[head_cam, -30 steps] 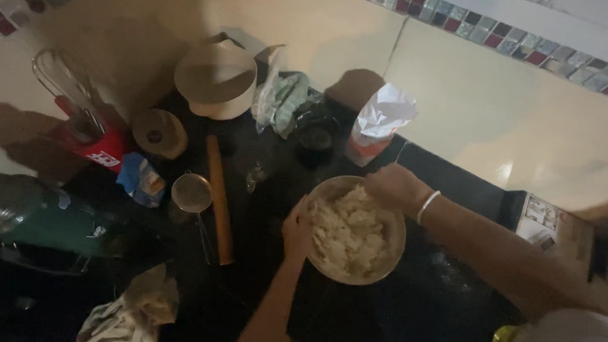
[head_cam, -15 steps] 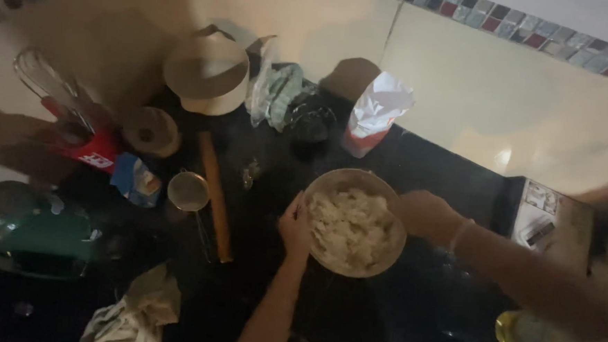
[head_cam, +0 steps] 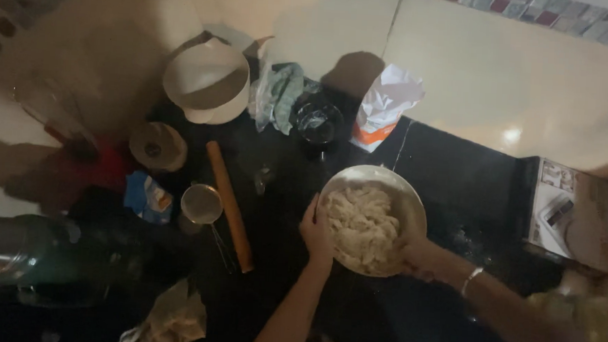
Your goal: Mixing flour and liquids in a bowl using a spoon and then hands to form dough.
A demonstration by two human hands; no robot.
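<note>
The rolling pin [head_cam: 230, 205] lies left of the bowl [head_cam: 413, 204]. The sieve [head_cam: 201, 204] lies farther left of the bowl. The paper bag [head_cam: 384, 106] stands behind it.

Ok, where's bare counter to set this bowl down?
Bare dark counter lies right of the bowl, between the flour bag and the cardboard box. Left is crowded: rolling pin, small sieve, blue packet. Left hand and right hand grip the bowl's rim.
</note>
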